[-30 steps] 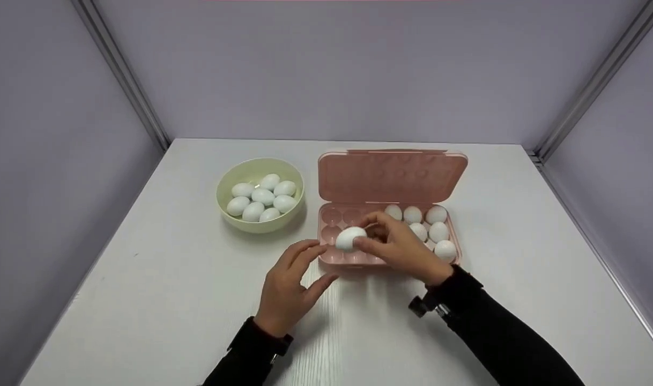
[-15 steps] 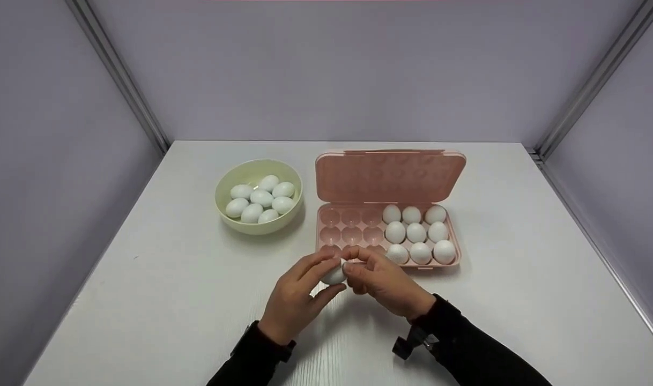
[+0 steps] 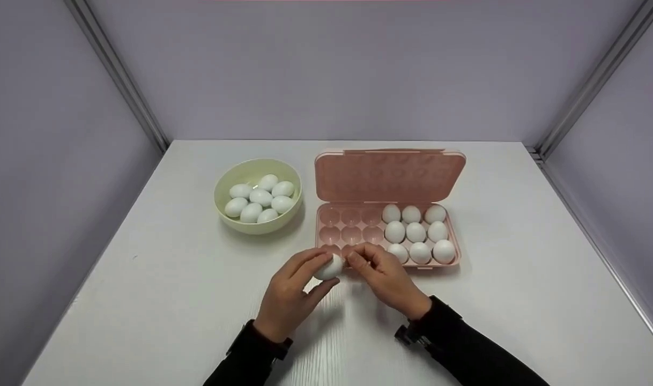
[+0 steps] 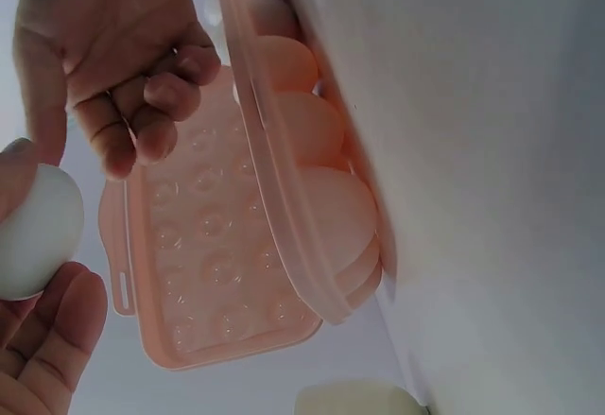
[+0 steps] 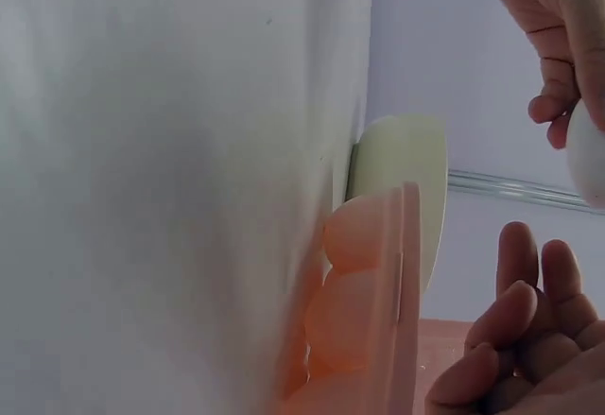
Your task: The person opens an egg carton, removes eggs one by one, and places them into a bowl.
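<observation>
Now the left hand (image 3: 290, 297) grasps a white egg (image 3: 329, 267) near the bench's front edge. The right hand (image 3: 386, 279) is released, fingers loosely curled, just beside the egg and the pink carton (image 3: 334, 217).

Both arms wear long black sleeves that reach down to the wrists, close-fitting at the cuffs. The left hand (image 3: 290, 292) is bare, with no ring or glove; a dark strap (image 3: 280, 346) circles its wrist at the cuff edge. The right hand (image 3: 386, 279) is bare too. At its wrist sits a small black mount (image 3: 410, 336) with a round knob-like part that sticks out from the sleeve. Fingernails are short and unpainted.
</observation>
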A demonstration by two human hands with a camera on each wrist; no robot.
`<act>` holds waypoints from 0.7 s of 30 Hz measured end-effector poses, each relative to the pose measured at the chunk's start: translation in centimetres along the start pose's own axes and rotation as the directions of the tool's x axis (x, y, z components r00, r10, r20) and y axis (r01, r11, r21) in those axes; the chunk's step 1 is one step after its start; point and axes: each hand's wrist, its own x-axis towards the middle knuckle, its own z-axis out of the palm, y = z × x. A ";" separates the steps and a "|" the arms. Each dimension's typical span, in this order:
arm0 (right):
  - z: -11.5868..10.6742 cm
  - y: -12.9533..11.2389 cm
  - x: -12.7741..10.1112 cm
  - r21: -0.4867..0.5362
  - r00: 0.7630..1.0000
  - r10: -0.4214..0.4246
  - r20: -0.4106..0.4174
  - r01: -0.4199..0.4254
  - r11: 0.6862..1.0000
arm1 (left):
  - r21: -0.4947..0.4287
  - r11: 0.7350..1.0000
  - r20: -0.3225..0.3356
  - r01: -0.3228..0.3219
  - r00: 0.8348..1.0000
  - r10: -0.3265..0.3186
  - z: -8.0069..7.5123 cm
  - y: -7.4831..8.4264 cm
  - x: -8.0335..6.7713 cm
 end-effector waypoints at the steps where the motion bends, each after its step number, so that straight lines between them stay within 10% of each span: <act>1: 0.1 0.1 0.0 -0.055 1.000 -0.007 -0.014 0.006 0.998 | 0.001 1.000 -0.005 0.002 1.000 -0.002 -0.1 0.0 0.0; 21: 0.3 1.0 -0.2 -0.326 0.996 -0.084 0.027 0.089 0.941 | 0.189 0.961 0.016 0.202 0.978 -0.209 -4.8 -3.4 1.1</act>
